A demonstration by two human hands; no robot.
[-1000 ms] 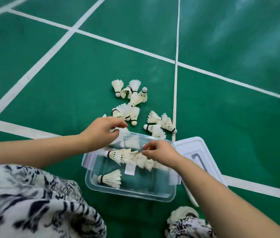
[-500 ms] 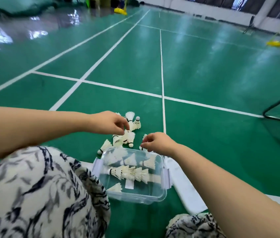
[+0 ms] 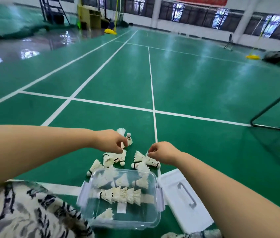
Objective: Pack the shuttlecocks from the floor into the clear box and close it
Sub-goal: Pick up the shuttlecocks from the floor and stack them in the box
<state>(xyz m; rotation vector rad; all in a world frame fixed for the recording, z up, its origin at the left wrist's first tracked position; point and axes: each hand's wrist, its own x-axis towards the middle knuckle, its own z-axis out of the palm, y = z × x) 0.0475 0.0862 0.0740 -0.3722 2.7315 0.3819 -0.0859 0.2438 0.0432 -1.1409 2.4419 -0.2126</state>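
Both hands have left the box (image 3: 155, 219) and reached for the shuttlecocks (image 3: 142, 159) on the floor (image 3: 204, 152) at its 12 o'clock. My left hand (image 3: 112, 140) pinches one at the pile's 11 o'clock, and my right hand (image 3: 164, 152) nips feathers at 1 o'clock. Several are already boxed and the lid (image 3: 183, 200) lies off at 3 o'clock, so I judge packing about midway.

Left hand (image 3: 112, 141) and right hand (image 3: 164, 152) pinch at shuttlecocks (image 3: 142, 158) on the floor (image 3: 204, 83); clear box (image 3: 151, 222) sits near, lid (image 3: 175, 200) off right.
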